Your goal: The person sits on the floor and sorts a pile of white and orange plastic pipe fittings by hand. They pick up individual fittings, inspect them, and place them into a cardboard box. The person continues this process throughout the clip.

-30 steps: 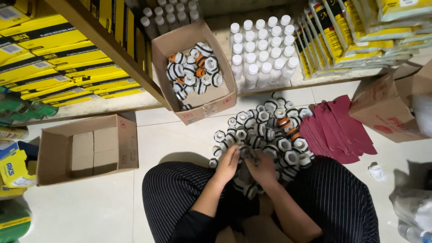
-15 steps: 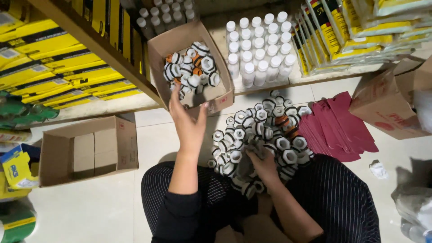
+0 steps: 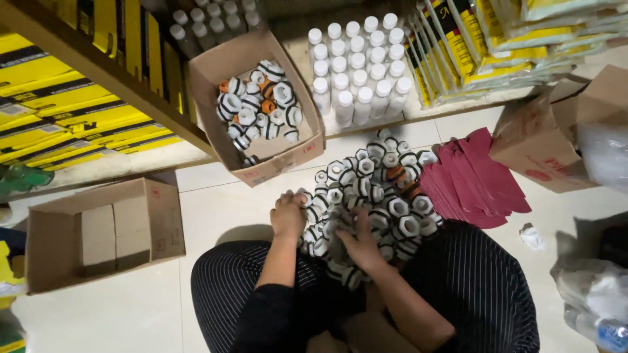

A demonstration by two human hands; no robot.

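I sit on a tiled floor with a heap of small black-and-white hexagonal fittings in front of my knees. My left hand rests at the heap's left edge, fingers curled around one or two fittings. My right hand lies on the near part of the heap, fingers bent into the pieces; whether it grips any is hidden. Beyond the heap an open cardboard box leans against the shelf and holds more of the same fittings, some orange.
An emptier open carton sits at left. A stack of dark red sheets lies right of the heap, with another carton beyond. White-capped bottles stand on the low shelf, yellow-black packs on both sides.
My left hand has come back from the box of fittings down to the heap's left edge. My right hand has stayed on the heap.
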